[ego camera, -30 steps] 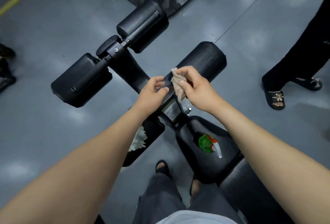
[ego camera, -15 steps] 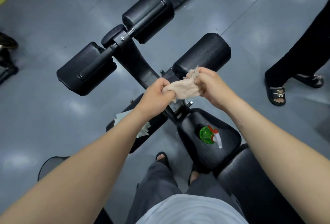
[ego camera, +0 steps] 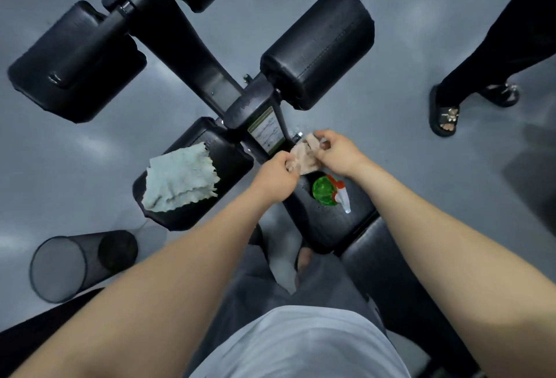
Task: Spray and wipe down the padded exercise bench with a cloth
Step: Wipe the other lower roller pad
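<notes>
Dim, cool overhead light, soft pale glare patches on the grey floor (ego camera: 391, 124), black pads (ego camera: 319, 46) losing detail in shadow, wide-angle bending at the edges, slight softness nearest the camera.

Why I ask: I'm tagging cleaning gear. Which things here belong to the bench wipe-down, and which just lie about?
In the job: beige cloth, gripped by left hand and right hand; green spray bottle on the seat pad; padded bench.
Lying about: white rag on the left pad, untouched; mesh bin on the floor; a bystander's sandalled feet.
</notes>
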Demonstrator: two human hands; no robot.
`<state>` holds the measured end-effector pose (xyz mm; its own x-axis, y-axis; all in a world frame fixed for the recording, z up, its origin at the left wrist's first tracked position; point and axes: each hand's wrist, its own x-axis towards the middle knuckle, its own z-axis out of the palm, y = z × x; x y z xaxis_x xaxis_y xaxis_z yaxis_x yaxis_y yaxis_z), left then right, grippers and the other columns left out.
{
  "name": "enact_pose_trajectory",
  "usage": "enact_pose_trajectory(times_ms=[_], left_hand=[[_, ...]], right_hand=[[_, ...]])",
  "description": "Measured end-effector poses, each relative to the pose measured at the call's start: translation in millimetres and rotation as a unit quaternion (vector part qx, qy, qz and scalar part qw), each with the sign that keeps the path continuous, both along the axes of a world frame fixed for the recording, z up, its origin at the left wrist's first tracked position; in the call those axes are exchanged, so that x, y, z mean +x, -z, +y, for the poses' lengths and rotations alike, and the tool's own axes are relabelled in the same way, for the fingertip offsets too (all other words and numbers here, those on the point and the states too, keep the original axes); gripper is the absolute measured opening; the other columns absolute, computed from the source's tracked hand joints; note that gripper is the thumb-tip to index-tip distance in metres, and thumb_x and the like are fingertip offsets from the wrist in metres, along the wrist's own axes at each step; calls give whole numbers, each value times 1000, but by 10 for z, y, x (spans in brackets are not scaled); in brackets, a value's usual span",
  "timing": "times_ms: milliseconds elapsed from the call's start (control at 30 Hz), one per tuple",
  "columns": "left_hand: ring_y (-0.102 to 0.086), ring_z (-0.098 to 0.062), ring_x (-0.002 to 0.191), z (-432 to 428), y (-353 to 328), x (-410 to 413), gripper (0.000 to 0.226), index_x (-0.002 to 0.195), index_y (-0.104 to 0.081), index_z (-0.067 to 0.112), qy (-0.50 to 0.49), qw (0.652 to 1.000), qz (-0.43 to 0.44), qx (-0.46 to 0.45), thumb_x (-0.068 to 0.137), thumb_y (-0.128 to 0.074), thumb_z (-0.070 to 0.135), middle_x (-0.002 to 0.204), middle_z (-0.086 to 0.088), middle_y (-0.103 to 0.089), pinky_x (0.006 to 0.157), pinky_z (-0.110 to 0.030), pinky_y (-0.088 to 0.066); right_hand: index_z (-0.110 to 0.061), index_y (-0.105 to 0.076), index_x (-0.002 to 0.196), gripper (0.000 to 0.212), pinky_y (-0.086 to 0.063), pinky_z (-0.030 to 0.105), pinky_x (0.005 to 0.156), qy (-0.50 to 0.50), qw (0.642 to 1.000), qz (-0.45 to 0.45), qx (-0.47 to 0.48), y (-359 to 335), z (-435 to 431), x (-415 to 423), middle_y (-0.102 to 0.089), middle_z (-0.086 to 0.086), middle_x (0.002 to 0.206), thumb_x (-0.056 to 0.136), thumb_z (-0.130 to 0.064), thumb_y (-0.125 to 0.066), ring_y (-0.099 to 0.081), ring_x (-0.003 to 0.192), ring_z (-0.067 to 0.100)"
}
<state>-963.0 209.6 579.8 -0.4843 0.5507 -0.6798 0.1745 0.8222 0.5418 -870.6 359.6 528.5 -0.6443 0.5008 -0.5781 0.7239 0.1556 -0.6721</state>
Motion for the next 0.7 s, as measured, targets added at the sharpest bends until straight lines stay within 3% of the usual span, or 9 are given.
enact_pose_trajectory(times_ms=[100, 267, 367, 467, 600, 700], left_hand=[[-61, -23, 117, -47, 4, -2, 42, 139, -52, 19, -2, 1000, -1, -24, 98, -58, 25, 128, -2, -62, 98, -34, -50], [-66, -18, 89, -180, -342, -158, 16, 107, -65, 22, -77, 995, 25, 57, 95, -57, 16, 93, 8, -65, 74, -27, -52], [-69, -19, 83, -308, -633, -303, 16, 96, -65, 32, -110, 984, 64, 122, 91, -59, 18, 84, 6, -68, 81, -38, -59], [-66, -13, 80, -539, -915, -499, 18, 100, -65, 33, -160, 967, 135, 148, 94, -57, 17, 85, 5, -69, 76, -29, -56], [-62, -9, 84, -965, -1057, -830, 20, 105, -65, 24, -189, 946, 235, 119, 93, -55, 11, 100, 6, -68, 82, -30, -52], [-58, -22, 106, -1337, -1029, -1062, 34, 124, -62, 17, -163, 946, 279, 29, 91, -56, 9, 124, -1, -53, 96, -34, -47]], right_hand=[[-15, -58, 139, 43, -46, 36, 105, -49, 997, -46, 45, 36, 22, -2, -64, 12, 131, 95, -12, -57, -59, 120, 30], [-14, -69, 102, 17, -49, 34, 87, -79, 993, 6, 84, -208, -82, -197, -70, 4, 102, 96, -18, -53, -62, 99, 26], [-18, -66, 88, 14, -48, 32, 76, -82, 989, 96, 80, -481, -265, -387, -69, -4, 84, 95, -25, -56, -61, 83, 18], [-21, -62, 81, 11, -46, 29, 68, -135, 969, 194, 77, -781, -491, -609, -64, -7, 75, 90, -25, -58, -58, 74, 10], [-22, -57, 82, 7, -46, 26, 69, -224, 930, 268, 112, -1071, -797, -900, -58, -8, 78, 89, -24, -60, -54, 77, 10], [-20, -62, 105, 15, -47, 30, 83, -298, 902, 269, 162, -1127, -1031, -1094, -55, -6, 97, 93, -28, -61, -49, 98, 13]])
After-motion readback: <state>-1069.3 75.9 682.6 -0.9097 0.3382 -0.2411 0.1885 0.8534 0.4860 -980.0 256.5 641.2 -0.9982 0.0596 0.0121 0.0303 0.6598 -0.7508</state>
